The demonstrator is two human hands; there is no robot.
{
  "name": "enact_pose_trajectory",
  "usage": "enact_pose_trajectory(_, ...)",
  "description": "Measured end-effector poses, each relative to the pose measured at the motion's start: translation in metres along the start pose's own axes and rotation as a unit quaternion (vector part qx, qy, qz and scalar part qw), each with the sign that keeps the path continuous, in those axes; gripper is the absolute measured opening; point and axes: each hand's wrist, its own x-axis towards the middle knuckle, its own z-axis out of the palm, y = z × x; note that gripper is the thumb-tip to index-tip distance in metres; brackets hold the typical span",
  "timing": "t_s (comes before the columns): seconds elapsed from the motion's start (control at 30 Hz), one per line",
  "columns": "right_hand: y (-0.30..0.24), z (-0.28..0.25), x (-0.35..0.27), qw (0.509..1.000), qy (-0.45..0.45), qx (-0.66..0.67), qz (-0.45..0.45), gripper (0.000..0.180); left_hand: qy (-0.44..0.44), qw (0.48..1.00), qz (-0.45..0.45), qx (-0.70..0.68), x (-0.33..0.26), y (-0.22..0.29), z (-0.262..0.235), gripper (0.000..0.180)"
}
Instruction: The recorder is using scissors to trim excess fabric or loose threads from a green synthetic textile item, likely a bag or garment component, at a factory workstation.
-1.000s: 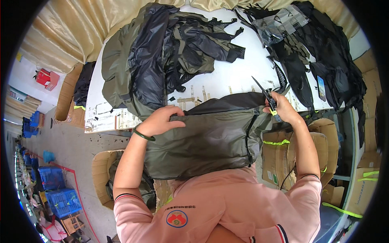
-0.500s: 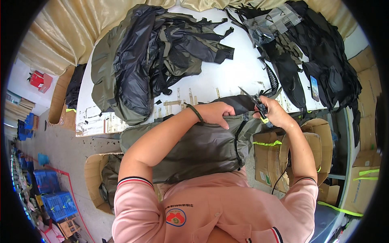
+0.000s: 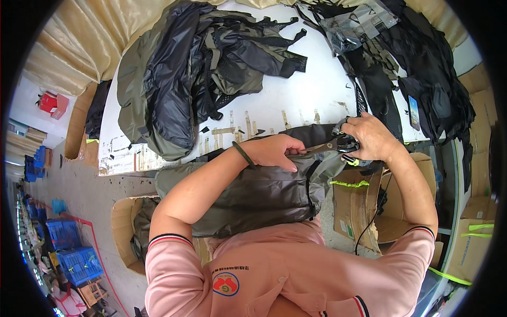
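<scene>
Across my lap and against the table edge lies a dark olive, shiny fabric bag (image 3: pixel 253 198), with a black strap running down near its right end. My left hand (image 3: pixel 277 150) pinches the upper edge of this bag between thumb and fingers. Just to the right, my right hand (image 3: pixel 369 136) grips a pair of scissors (image 3: pixel 328 146), its fingers around the handles. The blades point left, and their tips reach my left fingertips over the fabric edge. Whatever lies between the tips is too small to make out.
A heap of olive and black bags (image 3: pixel 174 84) covers the white table's (image 3: pixel 311 90) left part. Black bags (image 3: pixel 422 68), a clear plastic bag (image 3: pixel 364 24) and a phone (image 3: pixel 414 112) lie at the right. Cardboard boxes (image 3: pixel 124 232) flank me, one (image 3: pixel 354 211) at right.
The scissors have swung from pointing up and left to pointing left, at my left fingertips. My right hand has turned and shifted slightly right and up; my left hand has barely moved.
</scene>
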Motion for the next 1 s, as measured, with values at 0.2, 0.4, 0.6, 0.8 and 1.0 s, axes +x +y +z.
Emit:
enact_pose_trajectory(0.2, -0.006, 0.002, 0.001, 1.000, -0.010, 0.004, 0.010, 0.040, 0.010, 0.999, 0.048, -0.011, 0.002, -0.011, 0.003, 0.033)
enact_pose_trajectory(0.4, -0.013, 0.004, 0.002, 0.999, -0.024, 0.012, 0.022, 0.041, -0.002, 0.999, 0.033, 0.003, 0.002, -0.011, 0.000, 0.032)
enact_pose_trajectory(0.6, -0.008, 0.016, -0.002, 0.999, -0.023, 0.031, 0.022, 0.041, -0.002, 0.999, 0.051, -0.006, 0.004, -0.016, 0.002, 0.030)
enact_pose_trajectory(0.8, -0.012, 0.018, -0.004, 0.998, 0.043, 0.054, -0.003, 0.039, 0.001, 0.998, 0.065, -0.023, 0.007, -0.021, 0.004, 0.032)
enact_pose_trajectory(1.0, -0.025, 0.010, 0.000, 0.997, -0.016, 0.062, 0.036, 0.037, -0.006, 0.998, 0.049, 0.029, 0.005, -0.013, 0.003, 0.031)
